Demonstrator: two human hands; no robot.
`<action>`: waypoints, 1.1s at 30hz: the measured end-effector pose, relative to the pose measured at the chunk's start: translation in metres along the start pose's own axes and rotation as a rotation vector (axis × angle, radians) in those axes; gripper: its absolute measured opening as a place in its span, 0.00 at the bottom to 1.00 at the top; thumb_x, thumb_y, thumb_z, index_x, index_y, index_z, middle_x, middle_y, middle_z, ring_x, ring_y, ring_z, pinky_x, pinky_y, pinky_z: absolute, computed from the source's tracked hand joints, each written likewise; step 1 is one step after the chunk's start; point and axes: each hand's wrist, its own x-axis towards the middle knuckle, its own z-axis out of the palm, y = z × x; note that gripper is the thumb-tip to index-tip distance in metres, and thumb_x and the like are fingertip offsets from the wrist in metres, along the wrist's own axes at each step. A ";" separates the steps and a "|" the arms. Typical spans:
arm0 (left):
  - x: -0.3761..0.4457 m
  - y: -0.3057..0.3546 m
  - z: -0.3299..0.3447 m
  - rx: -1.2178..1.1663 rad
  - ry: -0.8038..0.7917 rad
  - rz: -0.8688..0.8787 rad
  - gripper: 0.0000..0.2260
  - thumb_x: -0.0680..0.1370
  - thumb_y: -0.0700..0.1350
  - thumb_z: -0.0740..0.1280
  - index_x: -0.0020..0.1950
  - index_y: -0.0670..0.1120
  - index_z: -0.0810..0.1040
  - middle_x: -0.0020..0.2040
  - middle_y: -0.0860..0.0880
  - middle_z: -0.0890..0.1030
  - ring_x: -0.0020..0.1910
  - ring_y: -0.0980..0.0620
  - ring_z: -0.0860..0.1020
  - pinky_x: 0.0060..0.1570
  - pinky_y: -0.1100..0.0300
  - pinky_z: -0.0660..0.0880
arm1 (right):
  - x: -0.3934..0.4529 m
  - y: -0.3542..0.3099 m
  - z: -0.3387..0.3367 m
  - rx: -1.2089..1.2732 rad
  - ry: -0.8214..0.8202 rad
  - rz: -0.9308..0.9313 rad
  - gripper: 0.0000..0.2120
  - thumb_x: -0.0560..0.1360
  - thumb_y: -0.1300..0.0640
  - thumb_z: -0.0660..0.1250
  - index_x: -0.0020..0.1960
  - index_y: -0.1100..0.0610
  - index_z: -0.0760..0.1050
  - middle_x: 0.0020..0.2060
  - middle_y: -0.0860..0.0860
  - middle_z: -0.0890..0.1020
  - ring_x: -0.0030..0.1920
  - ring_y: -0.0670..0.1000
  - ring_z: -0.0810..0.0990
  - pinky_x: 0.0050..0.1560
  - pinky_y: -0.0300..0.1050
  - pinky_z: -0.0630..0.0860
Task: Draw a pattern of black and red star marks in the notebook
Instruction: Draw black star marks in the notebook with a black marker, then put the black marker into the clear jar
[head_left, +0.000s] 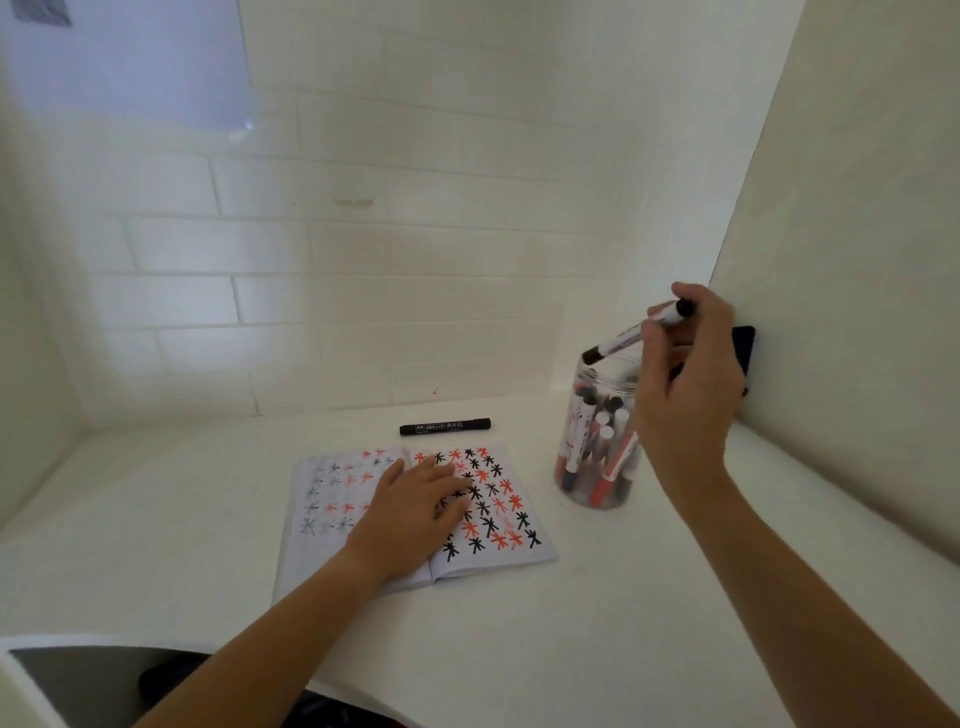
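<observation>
Two bare forearms reach in from six o'clock over a white desk (597, 623). Left hand (415, 514) lies palm down across the middle of an open notebook (498, 558), its fingers (452, 480) straight and slightly spread, pressing flat on the paper near the spine and onto the right page. Beneath and around those fingers the right page carries rows of bold black and red star marks (488, 499); the left page shows fainter stars of the same two colours, partly covered by the hand's heel.

Right hand (685, 384), up at about two o'clock from the notebook, has its fingers (655, 332) curled and clamped round a white-barrelled marker (636, 332) with dark ends. That marker is tilted, its lower dark end pointing toward eight o'clock, right at the open mouth of a clear plastic jar (582, 452). Standing on the desk just beside the notebook's right edge, at three o'clock from it, the jar holds a crowd of upright markers, black-capped, white and red.

At twelve o'clock from the notebook, close above its top edge, a capped black marker (445, 426) lies flat, lengthwise from nine to three. Behind the right hand a small dark object (745, 353) sits against the side wall; what it is I cannot tell.
</observation>
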 end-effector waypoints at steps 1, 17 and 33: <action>0.000 0.000 0.000 0.003 0.002 0.000 0.19 0.84 0.60 0.53 0.73 0.61 0.71 0.77 0.57 0.66 0.79 0.57 0.56 0.78 0.51 0.42 | 0.007 0.007 0.003 -0.057 -0.018 -0.005 0.13 0.85 0.61 0.62 0.69 0.60 0.72 0.51 0.49 0.79 0.47 0.48 0.79 0.50 0.41 0.77; 0.002 -0.002 0.002 -0.004 0.016 -0.002 0.18 0.84 0.58 0.54 0.73 0.60 0.71 0.77 0.57 0.67 0.79 0.57 0.57 0.78 0.51 0.41 | -0.012 0.045 0.044 -0.829 -0.430 -0.023 0.30 0.85 0.42 0.49 0.41 0.58 0.82 0.40 0.54 0.85 0.47 0.58 0.82 0.67 0.60 0.69; 0.004 -0.002 0.007 -0.009 0.087 0.042 0.18 0.83 0.56 0.55 0.70 0.58 0.75 0.73 0.57 0.72 0.75 0.58 0.63 0.78 0.48 0.46 | -0.082 0.037 0.175 -0.442 -1.148 -0.071 0.24 0.81 0.66 0.59 0.76 0.56 0.69 0.69 0.54 0.76 0.69 0.55 0.73 0.65 0.49 0.72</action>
